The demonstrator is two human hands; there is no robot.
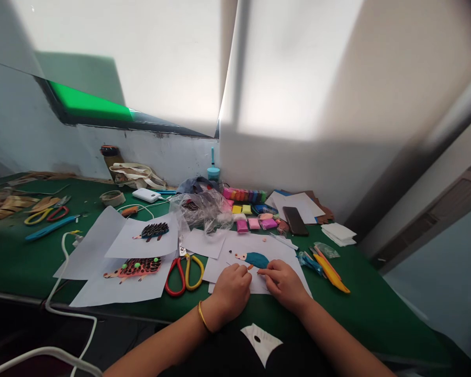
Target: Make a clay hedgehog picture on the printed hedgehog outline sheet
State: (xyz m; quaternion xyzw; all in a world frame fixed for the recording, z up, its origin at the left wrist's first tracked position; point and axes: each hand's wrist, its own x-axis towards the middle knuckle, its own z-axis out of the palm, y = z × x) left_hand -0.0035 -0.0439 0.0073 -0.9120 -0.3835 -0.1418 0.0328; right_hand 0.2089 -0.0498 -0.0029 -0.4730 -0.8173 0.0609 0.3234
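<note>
A clay hedgehog figure [257, 259] with a blue body and a pale pink face lies on white paper [294, 269] in front of me. Just below it, my left hand [231, 292] rests on the paper with its fingers curled in; whatever they hold is hidden. My right hand [286, 283] is at the figure's lower right, index finger stretched out and thumb apart from it. A tiny dark bit shows at that fingertip, close to a small orange-brown clay piece [250, 266] under the body. A small dark clay bit [230, 251] lies left of the face.
Red-and-yellow-handled scissors [185, 275] lie left of my hands, beside sheets bearing a black-spined hedgehog [155, 230] and a pink one [135, 268]. Clay packets [242, 226], a phone [295, 221] and a yellow cutter [332, 273] lie behind and right. A white cable [65, 251] crosses the left edge.
</note>
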